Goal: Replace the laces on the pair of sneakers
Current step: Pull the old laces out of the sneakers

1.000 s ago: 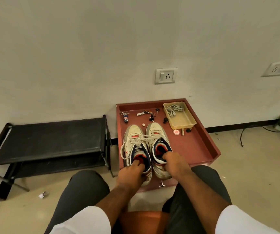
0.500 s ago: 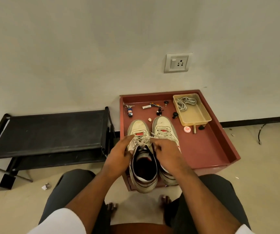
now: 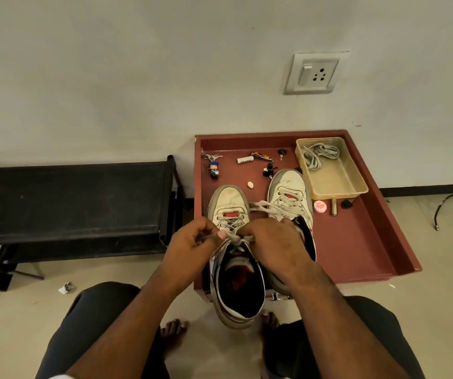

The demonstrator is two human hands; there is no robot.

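Two worn white sneakers lie on a red-brown tray table (image 3: 356, 242). The left sneaker (image 3: 230, 203) hangs with its heel over the tray's near edge; the right sneaker (image 3: 288, 192) lies beside it. My left hand (image 3: 192, 242) pinches a strand of the left sneaker's lace (image 3: 236, 237) near the top eyelets. My right hand (image 3: 271, 242) pinches the same lace knot from the right side. A bundle of spare grey laces (image 3: 319, 155) lies in a beige plastic tray (image 3: 337, 181) at the back right.
Key rings, a small figurine (image 3: 213, 169), a white tube (image 3: 245, 160), a round red badge (image 3: 320, 206) and other small items lie on the red tray. A black low bench (image 3: 69, 198) stands at the left. A wall socket (image 3: 315, 73) is above. My knees and bare feet are below.
The view tilted down and moved closer. Both hands moved from the sneakers' heels up to the left sneaker's lace, and that sneaker was pulled toward me over the tray's edge.
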